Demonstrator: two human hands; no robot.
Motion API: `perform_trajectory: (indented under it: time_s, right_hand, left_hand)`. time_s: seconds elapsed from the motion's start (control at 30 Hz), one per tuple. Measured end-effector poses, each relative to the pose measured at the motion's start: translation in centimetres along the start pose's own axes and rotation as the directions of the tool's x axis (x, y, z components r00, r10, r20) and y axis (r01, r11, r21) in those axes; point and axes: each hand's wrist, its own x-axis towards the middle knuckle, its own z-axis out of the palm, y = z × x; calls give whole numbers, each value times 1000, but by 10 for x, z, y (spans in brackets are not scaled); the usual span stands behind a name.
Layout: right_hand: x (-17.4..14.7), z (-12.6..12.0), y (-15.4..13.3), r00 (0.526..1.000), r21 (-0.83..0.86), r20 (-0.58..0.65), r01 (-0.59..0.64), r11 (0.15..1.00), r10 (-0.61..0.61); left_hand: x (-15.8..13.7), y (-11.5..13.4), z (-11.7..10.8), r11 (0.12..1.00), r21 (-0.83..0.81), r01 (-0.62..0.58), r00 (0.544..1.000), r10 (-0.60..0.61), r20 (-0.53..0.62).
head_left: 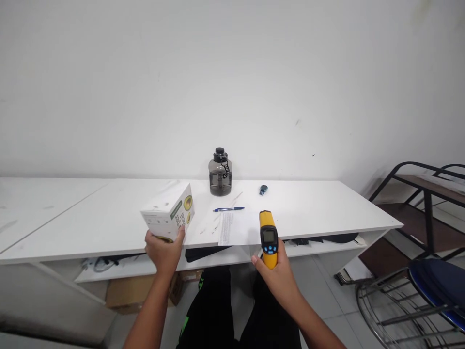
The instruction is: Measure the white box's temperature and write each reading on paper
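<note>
My left hand is closed round the near end of a white cardboard box with avocado pictures on its side; the box is over the left part of the white table. In my right hand is a yellow and black infrared thermometer, its small grey screen and blue buttons facing me. It is held just off the table's front edge, pointing towards the wall. Between the hands, a printed paper sheet lies at the edge, with a blue pen just beyond it.
A dark translucent water bottle stands near the wall. To its right lies a small dark blue object. Under the white tabletop a shelf holds cables and dark items. A cardboard carton sits below; a blue chair and metal rack stand right.
</note>
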Motion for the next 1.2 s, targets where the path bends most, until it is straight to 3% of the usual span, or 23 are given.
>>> perform_trajectory:
  time_s: [0.47,0.93,1.1,1.2]
  right_hand:
    - [0,6,5,998,4,10,64,998,-64]
    - [2,7,10,998,-7,37,54,999,-54]
    - [17,2,19,999,-36,35,26,999,-25]
    - [43,-4,27,997,-91,0,74,993,-75]
  left_hand:
    - [-3,-2,-3,1000,-15,27,999,-26,38]
    - [-3,0,-4,999,-13,30,999,-30,42]
    - [-3,-1,-4,999,-30,26,999,-25,45]
    - [-3,-2,-3,999,-45,21,999,-20,33]
